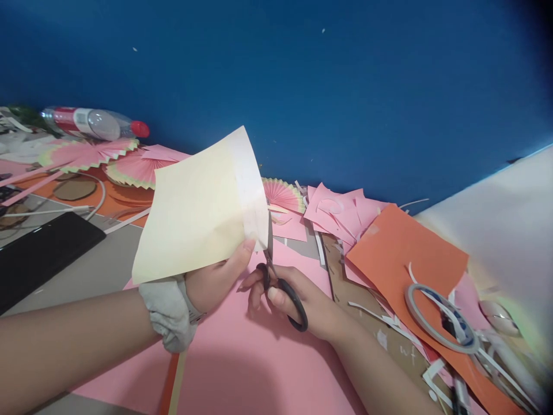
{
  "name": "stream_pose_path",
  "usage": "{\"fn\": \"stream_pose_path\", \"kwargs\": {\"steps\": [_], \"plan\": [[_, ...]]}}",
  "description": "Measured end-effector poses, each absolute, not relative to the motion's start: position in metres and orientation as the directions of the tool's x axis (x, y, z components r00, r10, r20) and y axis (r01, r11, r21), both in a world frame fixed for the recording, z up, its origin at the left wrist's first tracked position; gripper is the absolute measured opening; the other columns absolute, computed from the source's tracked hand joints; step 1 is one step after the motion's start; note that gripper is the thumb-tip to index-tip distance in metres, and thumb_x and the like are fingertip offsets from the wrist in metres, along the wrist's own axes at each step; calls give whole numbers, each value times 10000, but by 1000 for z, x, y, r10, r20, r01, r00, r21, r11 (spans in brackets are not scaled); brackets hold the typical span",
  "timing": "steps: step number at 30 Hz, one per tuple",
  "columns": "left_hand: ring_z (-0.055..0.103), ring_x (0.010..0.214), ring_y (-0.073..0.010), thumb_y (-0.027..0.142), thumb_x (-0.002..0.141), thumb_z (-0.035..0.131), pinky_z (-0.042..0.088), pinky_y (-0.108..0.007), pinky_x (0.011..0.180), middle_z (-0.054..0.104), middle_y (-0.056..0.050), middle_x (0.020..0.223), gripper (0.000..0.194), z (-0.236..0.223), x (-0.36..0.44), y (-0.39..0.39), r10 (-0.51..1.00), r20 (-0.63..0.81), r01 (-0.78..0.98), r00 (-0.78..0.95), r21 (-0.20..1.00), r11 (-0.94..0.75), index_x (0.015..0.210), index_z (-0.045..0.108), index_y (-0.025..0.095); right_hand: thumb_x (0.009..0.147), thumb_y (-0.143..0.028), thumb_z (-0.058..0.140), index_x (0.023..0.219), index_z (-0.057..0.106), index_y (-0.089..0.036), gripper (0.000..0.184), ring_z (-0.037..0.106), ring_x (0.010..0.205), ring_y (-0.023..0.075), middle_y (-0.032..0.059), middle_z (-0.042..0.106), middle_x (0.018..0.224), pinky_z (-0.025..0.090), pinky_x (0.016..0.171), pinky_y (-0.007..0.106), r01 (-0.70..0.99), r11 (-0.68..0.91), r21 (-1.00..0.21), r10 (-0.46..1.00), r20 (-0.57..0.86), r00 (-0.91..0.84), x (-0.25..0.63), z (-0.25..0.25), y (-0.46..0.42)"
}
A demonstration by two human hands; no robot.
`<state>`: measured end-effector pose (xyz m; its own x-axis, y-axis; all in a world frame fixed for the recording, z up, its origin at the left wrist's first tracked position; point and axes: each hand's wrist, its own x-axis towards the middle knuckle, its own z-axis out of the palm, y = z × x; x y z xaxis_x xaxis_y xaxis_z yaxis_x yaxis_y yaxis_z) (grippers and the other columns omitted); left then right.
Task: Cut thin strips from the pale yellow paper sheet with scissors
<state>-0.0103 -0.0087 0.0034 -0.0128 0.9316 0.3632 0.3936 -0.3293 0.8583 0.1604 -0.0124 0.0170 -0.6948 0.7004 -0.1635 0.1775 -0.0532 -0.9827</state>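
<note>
My left hand (216, 279) holds up a pale yellow sheet of paper (196, 213), pinching its lower right edge with the thumb on the front. A grey band is wrapped round that wrist. My right hand (298, 302) grips black-handled scissors (280, 285), fingers through the loops. The blades point up and meet the right edge of the yellow sheet near its white strip. Both hands hover above a large pink sheet (242, 351) lying flat below.
An orange sheet (401, 253) with a tape ring (436, 317) lies right, among pink scraps (341, 210) and white strips. Pink pleated fans (129, 167), a plastic bottle (95, 122) and a black flat object (38, 253) sit left. A blue wall rises behind; white board (505, 230) far right.
</note>
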Motion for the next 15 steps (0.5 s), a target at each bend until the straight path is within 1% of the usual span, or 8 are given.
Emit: {"fn": "stream_pose_path", "kwargs": {"steps": [7, 11, 15], "plan": [[517, 638, -151, 291, 885, 447, 378, -302, 819, 550, 35, 616, 300, 3, -11, -8, 926, 377, 416, 4, 842, -344, 591, 481, 239, 829, -540, 491, 1005, 597, -131, 457, 593, 687, 162, 46, 610, 756, 413, 621, 252, 162, -64, -985, 704, -159, -692, 160, 16, -13], [529, 655, -156, 299, 881, 449, 390, -310, 810, 550, 33, 616, 306, 3, -11, -8, 933, 361, 419, -4, 847, -326, 582, 467, 239, 811, -560, 503, 983, 603, -133, 471, 581, 654, 158, 43, 609, 751, 416, 618, 260, 152, -61, -986, 718, -149, -680, 160, 15, -13], [555, 673, -164, 321, 872, 464, 413, -316, 789, 572, 35, 617, 281, 2, -11, -9, 936, 351, 442, -27, 844, -303, 605, 498, 241, 817, -552, 499, 984, 608, -131, 466, 550, 613, 134, 43, 612, 761, 407, 593, 245, 146, -59, -988, 715, -144, -684, 161, 15, -13]]}}
